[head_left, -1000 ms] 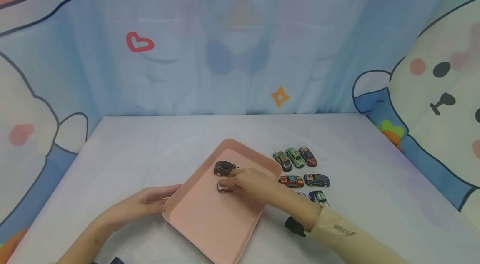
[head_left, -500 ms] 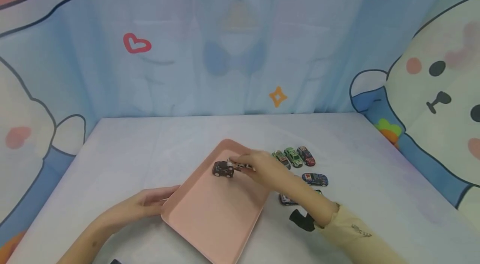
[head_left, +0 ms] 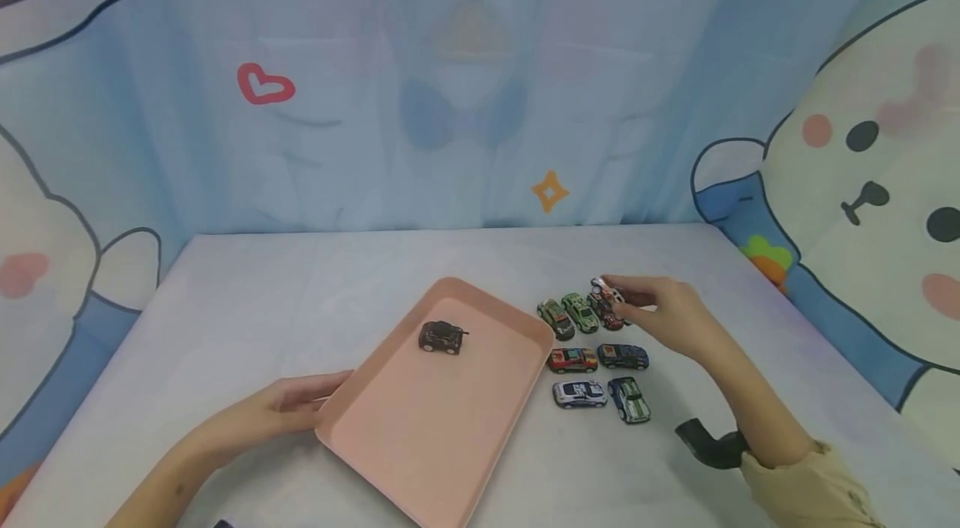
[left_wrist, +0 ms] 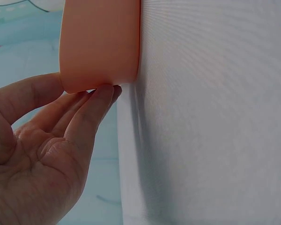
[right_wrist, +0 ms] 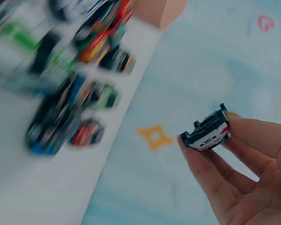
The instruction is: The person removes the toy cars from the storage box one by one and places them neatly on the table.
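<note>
In the head view my right hand (head_left: 671,316) pinches a small toy car (head_left: 604,290) between thumb and fingers, just above a dark red toy car (head_left: 606,313). The right wrist view shows the held toy car (right_wrist: 210,132) with a dark top and a white side with red marks. My left hand (head_left: 258,420) touches the left edge of a pink tray (head_left: 442,445). Its fairly straight fingers (left_wrist: 91,110) rest against the outer wall of the tray (left_wrist: 100,47). One black toy car (head_left: 441,337) stands in the tray's far half.
Right of the tray, several toy cars stand in rows, among them a red one (head_left: 572,360), a blue one (head_left: 623,356), a white one (head_left: 579,394) and a green-and-white one (head_left: 629,400). A white cloth covers the table (head_left: 322,286); a printed curtain (head_left: 337,170) hangs behind.
My right hand has lifted the white-and-red toy car from beside the black one in the tray and carried it right, over the rows. The left hand stays at the tray's edge.
</note>
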`<state>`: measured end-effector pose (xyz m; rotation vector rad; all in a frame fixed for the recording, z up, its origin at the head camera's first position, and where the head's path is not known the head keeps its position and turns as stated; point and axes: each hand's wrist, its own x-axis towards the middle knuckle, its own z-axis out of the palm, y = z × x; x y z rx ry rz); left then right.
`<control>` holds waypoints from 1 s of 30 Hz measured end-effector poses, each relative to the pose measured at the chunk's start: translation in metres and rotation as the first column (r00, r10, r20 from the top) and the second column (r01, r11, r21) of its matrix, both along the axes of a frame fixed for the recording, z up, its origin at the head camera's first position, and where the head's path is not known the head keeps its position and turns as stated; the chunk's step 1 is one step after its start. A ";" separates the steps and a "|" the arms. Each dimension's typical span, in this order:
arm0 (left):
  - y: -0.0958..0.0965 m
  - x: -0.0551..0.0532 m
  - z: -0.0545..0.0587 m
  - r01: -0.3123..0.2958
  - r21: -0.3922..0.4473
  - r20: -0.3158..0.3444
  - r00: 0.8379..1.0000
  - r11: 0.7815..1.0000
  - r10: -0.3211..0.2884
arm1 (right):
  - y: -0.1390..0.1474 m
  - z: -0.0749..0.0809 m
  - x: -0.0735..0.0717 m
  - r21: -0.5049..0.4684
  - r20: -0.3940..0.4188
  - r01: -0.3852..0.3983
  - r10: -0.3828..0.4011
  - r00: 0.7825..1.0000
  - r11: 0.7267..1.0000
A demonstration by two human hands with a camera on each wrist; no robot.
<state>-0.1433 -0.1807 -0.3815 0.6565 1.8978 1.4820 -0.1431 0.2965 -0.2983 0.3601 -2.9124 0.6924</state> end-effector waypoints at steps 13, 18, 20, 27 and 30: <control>-0.004 -0.002 -0.004 0.009 0.025 0.028 1.000 1.000 -0.010 | 0.054 -0.038 0.028 0.229 0.120 0.205 -0.237 0.964 0.952; -0.005 -0.002 -0.006 0.018 0.038 0.043 0.999 0.999 -0.020 | 0.054 -0.053 0.032 0.295 0.149 0.225 -0.277 0.949 0.929; -0.005 -0.001 -0.006 0.026 0.048 0.042 0.999 0.998 -0.028 | 0.051 -0.057 0.035 0.306 0.156 0.229 -0.286 0.945 0.924; -0.004 -0.002 -0.003 0.025 0.027 0.011 1.000 0.999 -0.026 | 0.037 -0.060 0.045 0.355 0.202 0.247 -0.332 0.921 0.902; -0.004 -0.002 -0.004 0.020 0.013 0.005 1.000 1.000 -0.020 | 0.031 -0.060 0.048 0.361 0.220 0.250 -0.342 0.914 0.899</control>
